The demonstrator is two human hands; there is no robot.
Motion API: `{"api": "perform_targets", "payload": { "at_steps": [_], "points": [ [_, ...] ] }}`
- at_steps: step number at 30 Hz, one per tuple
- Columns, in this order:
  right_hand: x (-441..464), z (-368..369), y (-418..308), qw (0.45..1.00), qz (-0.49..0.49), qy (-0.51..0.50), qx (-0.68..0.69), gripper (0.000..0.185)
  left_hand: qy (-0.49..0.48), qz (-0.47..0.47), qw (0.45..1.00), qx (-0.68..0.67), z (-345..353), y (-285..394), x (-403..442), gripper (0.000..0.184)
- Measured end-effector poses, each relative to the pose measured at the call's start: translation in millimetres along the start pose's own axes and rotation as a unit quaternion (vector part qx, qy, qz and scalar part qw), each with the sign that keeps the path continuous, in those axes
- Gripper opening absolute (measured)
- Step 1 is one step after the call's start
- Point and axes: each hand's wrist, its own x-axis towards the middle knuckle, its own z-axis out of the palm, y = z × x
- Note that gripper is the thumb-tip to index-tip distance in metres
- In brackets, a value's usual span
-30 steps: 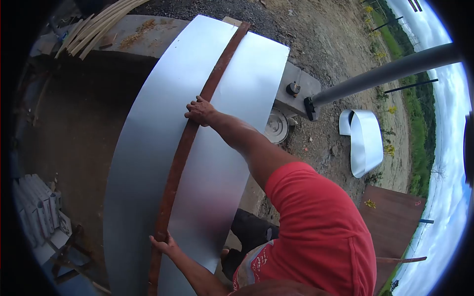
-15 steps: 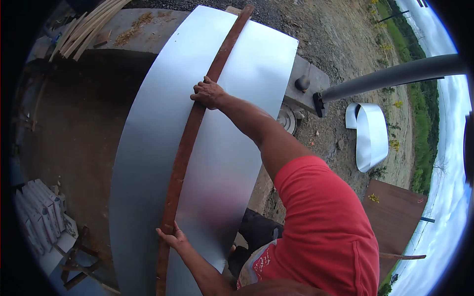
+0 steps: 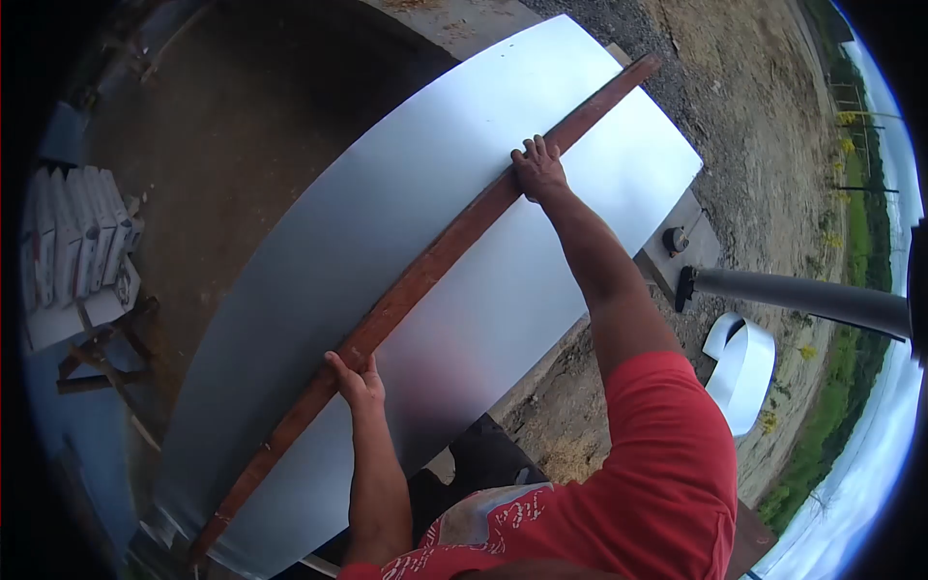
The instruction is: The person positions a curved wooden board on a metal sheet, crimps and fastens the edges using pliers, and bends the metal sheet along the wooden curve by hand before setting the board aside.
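A long reddish-brown wooden batten (image 3: 440, 259) lies lengthwise across a large shiny metal sheet (image 3: 338, 217). My right hand (image 3: 539, 172) grips the batten toward its far end, fingers bent over the top and edge. Closer to my body, my left hand (image 3: 358, 382) holds the same batten by its near edge, with the thumb on top and some fingers hidden. The sheet curves away on the left and dims toward its near end.
A curled offcut of sheet metal (image 3: 742, 372) lies on the ground at right, below a grey pole (image 3: 802, 298). Stacked white packs (image 3: 82, 237) stand at left, near a wooden trestle (image 3: 111, 353). A dark round object (image 3: 675, 240) rests on the concrete ledge (image 3: 710, 232).
The view has turned, so the sheet and batten now slant more to the right. My left hand is still on the batten, and my right hand still grips it farther up.
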Motion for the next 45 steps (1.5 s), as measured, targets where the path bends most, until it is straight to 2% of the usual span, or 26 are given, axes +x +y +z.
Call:
{"api": "perform_targets", "payload": {
  "at_steps": [1, 2, 3, 4, 5, 6, 9, 11, 12, 14, 15, 18, 20, 22, 24, 26, 28, 30, 35, 38, 41, 43, 44, 45],
  "points": [
    [9, 37, -7, 0.997, -0.064, 0.021, -0.037, 0.054, 0.032, 0.025, 0.999, 0.01, -3, -3, -1, 0.085],
    [17, 73, -11, 0.988, -0.126, 0.048, -0.077, 0.075, 0.023, 0.041, 0.998, 0.036, 10, 2, -22, 0.086],
    [26, 110, -13, 0.972, -0.184, 0.08, -0.119, 0.097, 0.043, 0.026, 0.998, 0.028, 10, 2, -20, 0.089],
    [-2, 72, -51, 0.97, -0.216, 0.031, -0.106, 0.091, 0.072, 0.024, 0.997, 0.025, 11, -1, -17, 0.091],
    [-30, 27, -92, 0.965, -0.246, -0.02, -0.089, 0.085, 0.028, 0.006, 1.0, 0.005, 4, -3, -11, 0.089],
    [-57, -21, -137, 0.957, -0.271, -0.073, -0.07, 0.079, 0.025, 0.013, 1.0, 0.001, 11, 4, -21, 0.086],
    [-149, -83, -228, 0.947, -0.319, -0.043, -0.005, 0.087, -0.042, -0.071, 0.988, 0.13, 1, 19, -26, 0.064],
    [-164, -76, -252, 0.935, -0.351, -0.006, 0.048, 0.099, -0.091, -0.091, 0.969, 0.209, -25, 19, -23, 0.056],
    [-163, -53, -260, 0.925, -0.371, 0.021, 0.08, 0.108, -0.099, -0.063, 0.949, 0.292, -34, 34, -35, 0.054],
    [-170, -52, -279, 0.931, -0.361, 0.003, 0.049, 0.109, -0.108, -0.008, 0.885, 0.453, -53, 67, -71, 0.053],
    [-175, -55, -285, 0.935, -0.352, -0.003, 0.036, 0.11, -0.13, 0.039, 0.882, 0.452, -76, 73, -73, 0.057],
    [-194, -62, -299, 0.945, -0.328, -0.001, -0.007, 0.112, -0.098, 0.112, 0.877, 0.457, -159, 108, -102, 0.056],
    [-211, -68, -311, 0.954, -0.296, -0.023, -0.029, 0.113, -0.059, 0.146, 0.879, 0.45, -236, 124, -112, 0.055],
    [-231, -68, -323, 0.962, -0.271, -0.038, -0.003, 0.113, 0.021, 0.177, 0.876, 0.447, -322, 131, -118, 0.055],
    [-254, -58, -339, 0.972, -0.226, -0.051, -0.042, 0.11, 0.093, 0.17, 0.877, 0.439, -401, 143, -142, 0.053],
    [-299, -63, -365, 0.98, -0.193, -0.039, -0.032, 0.107, 0.169, 0.235, 0.791, 0.54, -466, 162, -191, 0.047],
    [-334, -59, -393, 0.975, -0.206, -0.049, -0.07, 0.103, 0.19, 0.2, 0.819, 0.504, -526, 180, -248, 0.048],
    [-372, -60, -436, 0.968, -0.224, -0.073, -0.088, 0.1, 0.248, 0.22, 0.853, 0.403, -599, 166, -278, 0.048],
    [-449, -83, -578, 0.921, -0.371, -0.082, -0.087, 0.086, 0.377, 0.177, 0.838, 0.353, -716, 164, -368, 0.049],
    [-459, -93, -662, 0.858, -0.507, -0.053, -0.056, 0.08, 0.442, 0.186, 0.835, 0.271, -746, 157, -394, 0.049],
    [-476, -112, -744, 0.821, -0.567, -0.041, -0.052, 0.075, 0.458, 0.172, 0.832, 0.262, -766, 157, -394, 0.052],
    [-500, -129, -792, 0.81, -0.58, -0.046, -0.07, 0.073, 0.531, 0.114, 0.79, 0.283, -785, 161, -388, 0.054],
    [-505, -126, -813, 0.787, -0.611, -0.041, -0.076, 0.072, 0.561, 0.088, 0.767, 0.298, -793, 166, -382, 0.055],
    [-507, -122, -836, 0.768, -0.635, -0.031, -0.072, 0.071, 0.573, 0.083, 0.766, 0.278, -803, 172, -381, 0.061]
  ]
}}
